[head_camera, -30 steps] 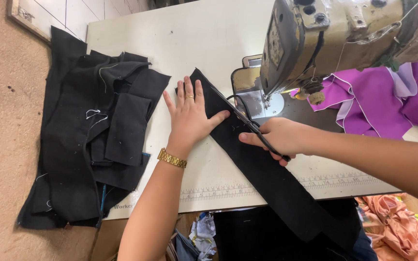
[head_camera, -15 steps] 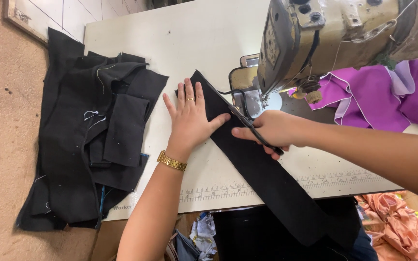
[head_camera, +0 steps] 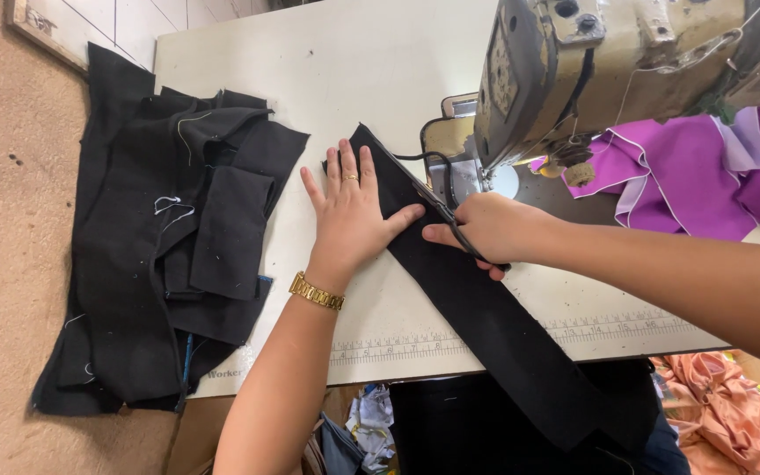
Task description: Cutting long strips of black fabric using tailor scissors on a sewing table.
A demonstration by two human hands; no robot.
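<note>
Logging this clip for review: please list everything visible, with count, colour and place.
fabric strip: one, black, running diagonally across the table under both hands
cut pieces: a pile, black, left end of the table
sewing machine: one, beige, top right
cloth: purple, behind the machine
table: one, cream, ruler along its near edge
cloth scraps: orange, lower right
left hand: flat on the strip, gold watch at the wrist
right hand: on the strip, holding a dark tool

A printed ruler scale (head_camera: 503,339) runs along the sewing table's (head_camera: 380,62) near edge, dark marks on cream. No packages, signs or screens show.
</note>
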